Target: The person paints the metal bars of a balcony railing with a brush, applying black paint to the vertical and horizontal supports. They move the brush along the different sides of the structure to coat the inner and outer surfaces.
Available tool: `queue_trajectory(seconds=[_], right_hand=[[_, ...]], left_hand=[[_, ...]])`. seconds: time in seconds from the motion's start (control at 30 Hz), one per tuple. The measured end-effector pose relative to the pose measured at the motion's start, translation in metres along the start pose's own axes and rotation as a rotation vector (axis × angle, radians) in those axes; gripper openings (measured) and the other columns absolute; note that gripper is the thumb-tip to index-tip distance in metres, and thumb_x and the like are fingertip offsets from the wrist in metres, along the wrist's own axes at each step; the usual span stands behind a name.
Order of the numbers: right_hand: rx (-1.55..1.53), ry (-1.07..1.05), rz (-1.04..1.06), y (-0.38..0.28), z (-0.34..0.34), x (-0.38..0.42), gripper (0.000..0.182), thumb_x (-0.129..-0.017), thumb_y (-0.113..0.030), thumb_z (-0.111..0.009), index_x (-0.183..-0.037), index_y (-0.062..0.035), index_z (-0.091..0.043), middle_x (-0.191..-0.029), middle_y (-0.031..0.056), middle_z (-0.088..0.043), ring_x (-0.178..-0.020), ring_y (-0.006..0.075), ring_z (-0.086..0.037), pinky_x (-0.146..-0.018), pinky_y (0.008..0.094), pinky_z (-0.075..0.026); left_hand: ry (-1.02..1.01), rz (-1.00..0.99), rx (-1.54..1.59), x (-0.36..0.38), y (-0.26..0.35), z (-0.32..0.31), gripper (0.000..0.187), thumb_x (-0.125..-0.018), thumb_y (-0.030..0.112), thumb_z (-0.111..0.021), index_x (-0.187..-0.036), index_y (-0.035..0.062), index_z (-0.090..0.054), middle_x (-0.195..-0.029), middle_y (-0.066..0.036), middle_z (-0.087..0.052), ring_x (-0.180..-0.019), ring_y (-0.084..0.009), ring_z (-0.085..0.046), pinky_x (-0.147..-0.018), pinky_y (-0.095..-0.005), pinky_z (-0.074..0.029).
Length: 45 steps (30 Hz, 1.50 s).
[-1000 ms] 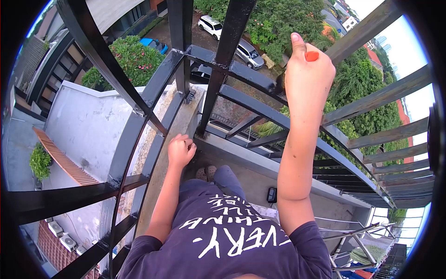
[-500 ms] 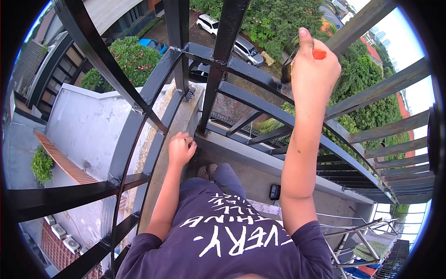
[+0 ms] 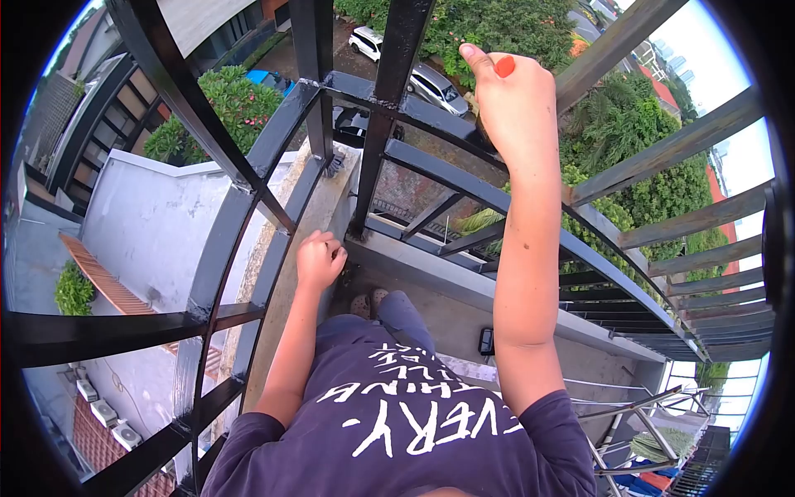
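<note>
My right hand (image 3: 517, 103) is raised by the metal railing (image 3: 447, 124), its fingers wrapped round a tool with a red handle (image 3: 504, 66); only the handle's end shows above the fist, and the rest is hidden. Lower down, my left hand (image 3: 320, 259) rests at the concrete ledge (image 3: 286, 331) inside the bars, with its fingers curled in; nothing shows in them. The curved lower rails near both hands are glossy black, while the bars on the right look dull and weathered.
A small black container (image 3: 486, 341) stands on the balcony floor, right of my legs. At the lower right is a metal drying rack (image 3: 654, 427) with cloths. Beyond the railing lie a white wall, trees (image 3: 236, 103) and parked cars (image 3: 435, 87) far below.
My right hand has moved left along the railing with the red-handled tool still in it. My left hand has stayed at nearly the same place.
</note>
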State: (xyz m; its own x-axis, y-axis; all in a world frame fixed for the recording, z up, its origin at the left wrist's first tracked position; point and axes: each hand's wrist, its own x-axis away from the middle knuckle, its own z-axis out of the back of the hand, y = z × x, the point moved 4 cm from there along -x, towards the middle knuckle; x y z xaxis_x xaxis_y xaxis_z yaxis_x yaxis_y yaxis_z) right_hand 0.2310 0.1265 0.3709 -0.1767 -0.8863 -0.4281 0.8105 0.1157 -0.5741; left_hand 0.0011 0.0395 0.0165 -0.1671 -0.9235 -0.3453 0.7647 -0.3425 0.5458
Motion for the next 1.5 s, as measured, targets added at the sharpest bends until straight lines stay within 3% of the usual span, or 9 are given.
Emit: queue_trajectory(seconds=[0.33,0.47,0.6,0.7,0.9,1.07,1.2,1.3,1.5], right_hand=[[-0.076,0.008,0.254,0.011,-0.010,0.012,0.052,-0.096,-0.043,-0.070,-0.070,0.0005,-0.059,-0.058,0.0039,-0.051,-0.047,0.0099,-0.049,-0.047,0.0287,-0.038],[-0.524,-0.020,-0.176,0.012,0.004,0.026,0.052,-0.099,-0.040,-0.068,-0.069,0.0021,-0.059,-0.068,0.0009,-0.053,-0.045,0.0072,-0.049,-0.044,0.0237,-0.035],[-0.273,0.199,0.208,0.024,0.011,0.052,0.039,-0.097,-0.023,-0.072,-0.073,0.0047,-0.059,-0.072,0.0012,-0.053,-0.049,0.0070,-0.050,-0.044,0.0244,-0.034],[-0.101,0.147,0.285,0.029,-0.003,0.090,0.029,-0.085,-0.010,-0.081,-0.072,0.0027,-0.059,-0.079,0.0098,-0.050,-0.061,0.0244,-0.050,-0.059,0.0358,-0.042],[-0.901,0.032,-0.013,0.053,-0.006,0.100,0.020,-0.093,-0.008,-0.073,-0.082,0.0080,-0.068,-0.088,0.0076,-0.055,-0.067,0.0136,-0.060,-0.063,0.0273,-0.048],[-0.471,0.188,0.063,0.038,0.005,0.092,0.020,-0.094,-0.007,-0.072,-0.084,0.0099,-0.067,-0.080,0.0072,-0.055,-0.065,0.0135,-0.059,-0.062,0.0257,-0.047],[-0.569,-0.013,0.254,0.032,-0.024,0.085,0.019,-0.085,-0.006,-0.079,-0.079,0.0067,-0.067,-0.089,0.0101,-0.058,-0.078,0.0183,-0.063,-0.072,0.0291,-0.048],[-0.723,-0.148,0.094,0.042,-0.014,0.081,0.020,-0.085,-0.006,-0.079,-0.077,0.0071,-0.067,-0.088,0.0103,-0.058,-0.081,0.0195,-0.063,-0.073,0.0293,-0.049],[-0.613,-0.086,0.237,0.036,-0.035,0.072,0.013,-0.084,-0.004,-0.079,-0.082,0.0038,-0.069,-0.091,0.0102,-0.057,-0.085,0.0232,-0.065,-0.078,0.0332,-0.050]], left_hand=[[0.001,-0.002,0.028,0.001,-0.001,0.002,0.017,-0.073,0.017,-0.068,-0.068,0.0017,-0.063,-0.074,-0.011,-0.054,-0.079,-0.0327,-0.056,-0.069,-0.0461,-0.047],[-0.021,0.014,0.019,0.001,-0.003,0.001,0.017,-0.073,0.018,-0.069,-0.068,0.0024,-0.064,-0.074,-0.010,-0.055,-0.078,-0.0321,-0.057,-0.068,-0.0454,-0.048],[-0.020,0.024,0.010,0.000,-0.003,0.000,0.016,-0.074,0.019,-0.069,-0.068,0.0041,-0.066,-0.074,-0.007,-0.057,-0.078,-0.0308,-0.058,-0.068,-0.0442,-0.049],[-0.018,0.020,0.020,-0.001,-0.004,0.000,0.016,-0.074,0.019,-0.069,-0.068,0.0043,-0.066,-0.074,-0.007,-0.057,-0.077,-0.0307,-0.058,-0.068,-0.0440,-0.049],[-0.024,0.020,0.021,-0.002,0.002,0.000,0.018,-0.073,0.019,-0.069,-0.068,0.0026,-0.064,-0.073,-0.009,-0.056,-0.078,-0.0327,-0.057,-0.068,-0.0451,-0.048],[-0.035,0.022,0.003,-0.003,0.001,0.001,0.019,-0.073,0.020,-0.068,-0.066,0.0029,-0.063,-0.072,-0.010,-0.056,-0.077,-0.0327,-0.057,-0.068,-0.0453,-0.047],[-0.021,0.029,0.018,-0.002,0.000,-0.001,0.019,-0.072,0.020,-0.068,-0.066,0.0027,-0.062,-0.071,-0.010,-0.055,-0.076,-0.0325,-0.056,-0.067,-0.0454,-0.047],[-0.019,0.028,0.023,-0.001,-0.001,-0.002,0.019,-0.072,0.020,-0.068,-0.066,0.0026,-0.062,-0.071,-0.010,-0.055,-0.076,-0.0323,-0.056,-0.067,-0.0453,-0.047],[-0.021,0.025,0.017,-0.003,0.005,0.002,0.020,-0.072,0.020,-0.067,-0.065,0.0025,-0.062,-0.070,-0.010,-0.054,-0.074,-0.0323,-0.055,-0.066,-0.0453,-0.046]])
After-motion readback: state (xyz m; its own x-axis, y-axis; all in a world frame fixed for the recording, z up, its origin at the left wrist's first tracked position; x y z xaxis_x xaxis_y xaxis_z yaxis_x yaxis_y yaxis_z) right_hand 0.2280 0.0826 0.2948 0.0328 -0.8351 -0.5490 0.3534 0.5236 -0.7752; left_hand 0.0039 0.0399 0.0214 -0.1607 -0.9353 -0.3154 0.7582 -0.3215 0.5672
